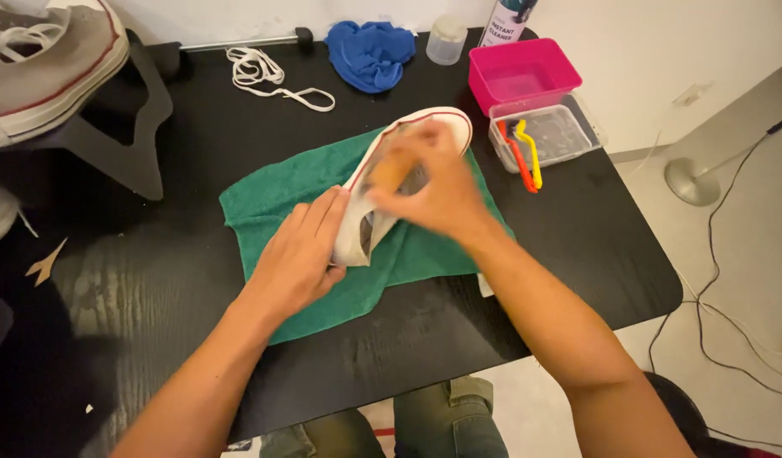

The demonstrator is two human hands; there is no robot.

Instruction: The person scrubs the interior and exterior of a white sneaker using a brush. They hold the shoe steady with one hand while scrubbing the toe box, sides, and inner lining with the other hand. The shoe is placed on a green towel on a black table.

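One white shoe [399,182] lies on its side on one green cloth [319,216] in the middle of the black desk [196,136]. The left hand [299,250] presses flat against its heel end, grip wide. The right hand [433,182] grips one brown brush [391,172] on the shoe. Two tubs, one pink [523,75] and one clear [550,134], sit near.

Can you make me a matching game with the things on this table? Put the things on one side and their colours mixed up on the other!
Things:
1. Towel under the shoe
2. Crumpled cloth at the back of the table
3. Open tub beside the clear box
4. Loose shoelace

Colours:
A. Pink
B. White
C. Green
D. Blue

Right pairs: 1-C, 2-D, 3-A, 4-B
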